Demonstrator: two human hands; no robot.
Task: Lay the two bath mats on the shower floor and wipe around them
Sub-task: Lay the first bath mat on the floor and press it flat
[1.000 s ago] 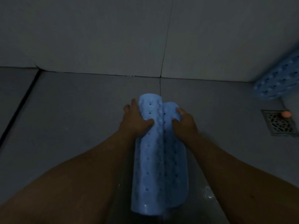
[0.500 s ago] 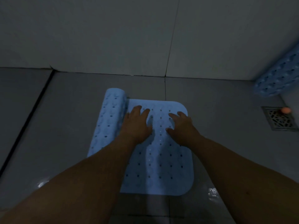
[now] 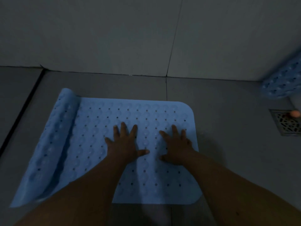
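Observation:
A light blue perforated bath mat (image 3: 130, 115) lies mostly unrolled on the grey shower floor. Its left end (image 3: 53, 136) still curls up in a loose roll. My left hand (image 3: 125, 144) rests flat on the mat's middle, fingers spread. My right hand (image 3: 176, 145) lies flat beside it, near the mat's right edge, fingers apart. Neither hand grips anything. A second blue mat (image 3: 281, 82), still rolled, leans in the far right corner against the wall.
A square metal floor drain (image 3: 286, 123) sits at the right, with a small orange object (image 3: 295, 113) on its far edge. A dark groove (image 3: 21, 115) runs along the floor at the left. The tiled wall (image 3: 146, 38) rises just beyond the mat.
The mat went from a roll gripped in both hands to spread out leftwards on the floor. Both hands let go and now press flat on it.

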